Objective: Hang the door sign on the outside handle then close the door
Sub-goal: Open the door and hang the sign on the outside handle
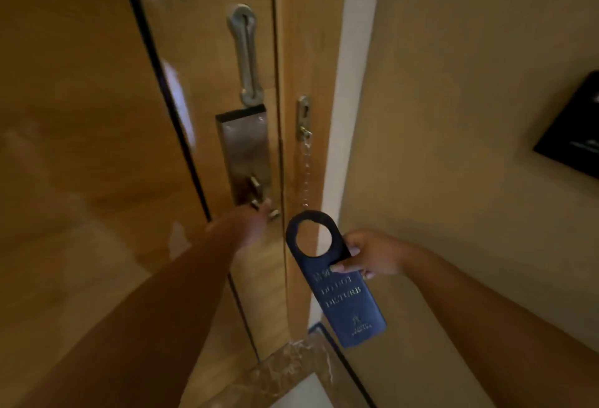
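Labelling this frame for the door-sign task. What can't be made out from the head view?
- Metal inside door handle: largely covered by the blurred left hand, so the grip is unclear.
- Outside handle: not visible, behind the wooden door.
- Dark blue "Do Not Disturb" door sign, pinched by the right hand: small print at the bottom is illegible.
- Black wall panel: cut off by the right edge.
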{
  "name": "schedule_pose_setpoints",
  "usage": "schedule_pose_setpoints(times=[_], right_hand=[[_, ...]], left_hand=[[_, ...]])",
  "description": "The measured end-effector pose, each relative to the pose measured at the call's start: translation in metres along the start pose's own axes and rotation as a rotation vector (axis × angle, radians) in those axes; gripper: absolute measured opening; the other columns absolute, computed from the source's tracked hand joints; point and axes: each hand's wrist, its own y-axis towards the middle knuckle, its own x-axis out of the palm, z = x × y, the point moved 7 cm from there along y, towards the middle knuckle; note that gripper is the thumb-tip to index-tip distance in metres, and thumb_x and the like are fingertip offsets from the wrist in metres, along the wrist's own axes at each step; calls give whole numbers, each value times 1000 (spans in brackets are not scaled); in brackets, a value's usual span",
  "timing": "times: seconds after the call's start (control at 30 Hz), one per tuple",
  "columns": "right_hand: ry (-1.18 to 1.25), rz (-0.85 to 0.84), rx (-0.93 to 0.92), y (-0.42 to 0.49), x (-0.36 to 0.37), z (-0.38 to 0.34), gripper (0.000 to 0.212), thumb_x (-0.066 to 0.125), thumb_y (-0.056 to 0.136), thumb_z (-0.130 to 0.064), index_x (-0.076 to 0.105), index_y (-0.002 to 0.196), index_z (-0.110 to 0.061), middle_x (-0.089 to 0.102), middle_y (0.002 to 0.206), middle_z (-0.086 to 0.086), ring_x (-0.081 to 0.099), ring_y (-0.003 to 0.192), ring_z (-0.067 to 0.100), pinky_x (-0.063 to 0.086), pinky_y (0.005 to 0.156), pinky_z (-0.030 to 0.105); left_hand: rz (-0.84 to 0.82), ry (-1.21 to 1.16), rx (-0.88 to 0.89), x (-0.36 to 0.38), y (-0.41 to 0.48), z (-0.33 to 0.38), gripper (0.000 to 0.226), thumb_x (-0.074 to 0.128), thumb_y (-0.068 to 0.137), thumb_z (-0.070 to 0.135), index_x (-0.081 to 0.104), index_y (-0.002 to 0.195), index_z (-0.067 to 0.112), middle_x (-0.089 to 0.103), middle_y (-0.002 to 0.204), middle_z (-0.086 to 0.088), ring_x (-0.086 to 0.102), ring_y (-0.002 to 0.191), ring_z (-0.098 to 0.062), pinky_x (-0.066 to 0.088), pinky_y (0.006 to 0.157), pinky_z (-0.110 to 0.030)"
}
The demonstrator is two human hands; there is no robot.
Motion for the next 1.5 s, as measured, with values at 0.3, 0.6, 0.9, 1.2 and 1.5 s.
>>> schedule_pose_setpoints(times=[0.3,0.6,0.9,1.2,1.5], right_hand=[[-10,-50,24,-3,-28,29,12,71,78,-29,62,71,-31,57,57,-18,51,57,3,44,55,20],[-72,-83,-73,-4,-37,12,16,71,78,-26,66,92,-23,67,79,-5,55,68,10,44,52,18],[-139,-133,-105,1,-29,-1,22,70,79,-29,63,100,-26,69,100,8,61,83,16,48,62,23],[25,-329,-101,-14,27,-3,38,81,59,-40,70,93,-29,74,94,-4,68,92,16,51,71,31],[-48,-339,-147,-95,65,-14,47,77,64,-39,66,104,-16,66,115,13,62,107,28,50,85,38]], left_hand=[[112,-470,-62,29,16,-31,75,32,66,85,56,39,19,58,50,-7,57,55,-27,48,71,-42],[113,-628,-66,38,4,-28,71,42,65,83,60,45,18,53,43,-4,54,49,-20,41,61,-32],[89,-528,8,55,-61,-17,90,32,51,95,64,70,13,59,55,-4,59,59,-24,51,75,-44],[33,-292,56,85,-159,-15,58,24,87,66,52,61,23,57,61,3,53,56,-11,42,64,-32],[21,-160,109,86,-248,-10,51,27,81,74,53,65,33,65,74,-4,55,64,-12,38,60,-26]])
